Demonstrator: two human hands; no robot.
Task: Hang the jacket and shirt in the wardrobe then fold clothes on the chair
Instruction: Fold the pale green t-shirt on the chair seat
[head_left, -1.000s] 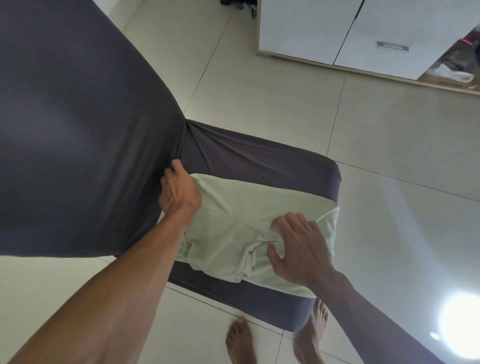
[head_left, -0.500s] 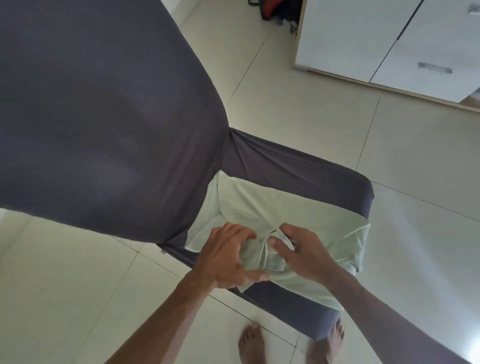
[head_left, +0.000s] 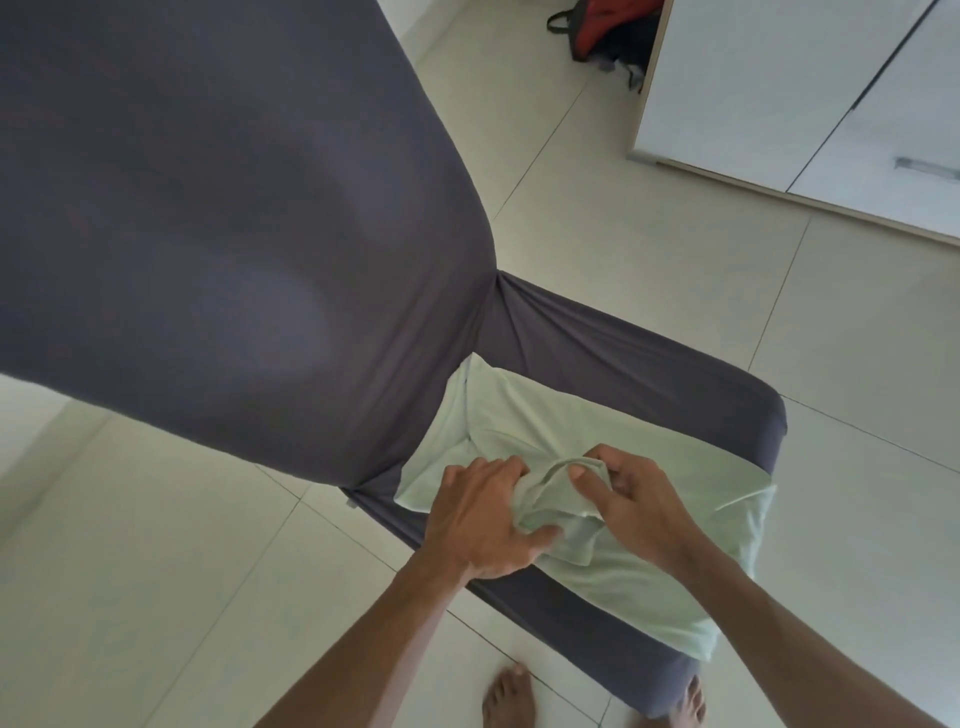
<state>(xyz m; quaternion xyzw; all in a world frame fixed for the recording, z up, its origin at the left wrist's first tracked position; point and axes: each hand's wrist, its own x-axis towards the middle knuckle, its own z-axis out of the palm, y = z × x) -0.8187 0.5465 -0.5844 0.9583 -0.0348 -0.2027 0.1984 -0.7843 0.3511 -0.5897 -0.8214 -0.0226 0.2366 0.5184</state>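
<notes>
A pale green garment (head_left: 524, 410) lies partly folded on the seat of a chair (head_left: 649, 353) covered in dark grey fabric. Its tall backrest (head_left: 208, 208) fills the left of the view. My left hand (head_left: 480, 519) grips a bunched fold of the garment from the left, thumb under the cloth. My right hand (head_left: 631, 499) pinches the same bunch from the right, fingers curled over it. Both hands meet at the garment's near middle, over the seat's front edge.
White wardrobe doors (head_left: 810, 88) with a metal handle stand at the upper right. A red and black bag (head_left: 608, 31) lies on the tiled floor beside them. My bare feet (head_left: 511, 699) stand at the seat's near corner.
My left hand left the garment's far left corner by the backrest and came to the middle, where it now grips the bunch beside my right hand. The view shifted, so the chair sits further right.
</notes>
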